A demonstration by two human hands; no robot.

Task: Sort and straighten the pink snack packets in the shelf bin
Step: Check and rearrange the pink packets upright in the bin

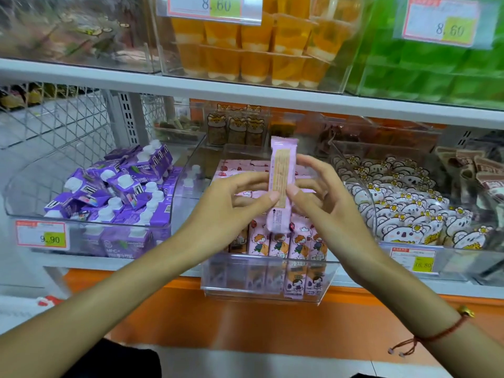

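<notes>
Your left hand [240, 197] and right hand [317, 197] both pinch one pink packet [281, 184] — upright, above the bin [261, 293] of standing packets [286, 246].

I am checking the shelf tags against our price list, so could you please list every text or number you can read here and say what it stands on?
"8.60": price tag on the orange jelly cup bin.
"8.60": price tag on the green bin.
"9.90": price tag on the purple carton bin.
"16.80": price tag on the koala packet bin.
Print on the pink packet held in both hands, on the purple cartons and the small tag text: too blurred to read.
</notes>
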